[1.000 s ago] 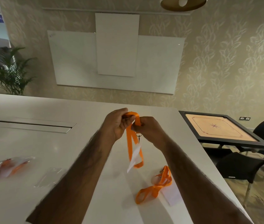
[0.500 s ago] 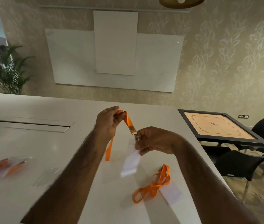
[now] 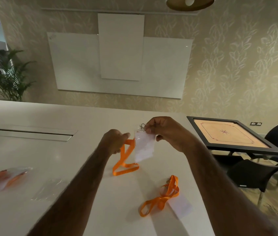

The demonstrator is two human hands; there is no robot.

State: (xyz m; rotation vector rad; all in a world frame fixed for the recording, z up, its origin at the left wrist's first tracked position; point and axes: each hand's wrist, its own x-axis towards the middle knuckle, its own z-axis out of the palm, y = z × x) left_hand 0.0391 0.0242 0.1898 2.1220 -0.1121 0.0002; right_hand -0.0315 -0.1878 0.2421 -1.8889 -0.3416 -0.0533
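Lanyard (image 3: 125,165) has sagged onto the table (image 3: 49,154), badge holder (image 3: 144,147) raised higher.

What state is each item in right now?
left hand, grips the orange lanyard.
right hand, pinches the metal clip.
orange lanyard, held up, lower loop on the table.
badge holder, hanging below the clip, off the table.
second lanyard, bunched on the table, untouched.
clear sleeve, flat on the table.
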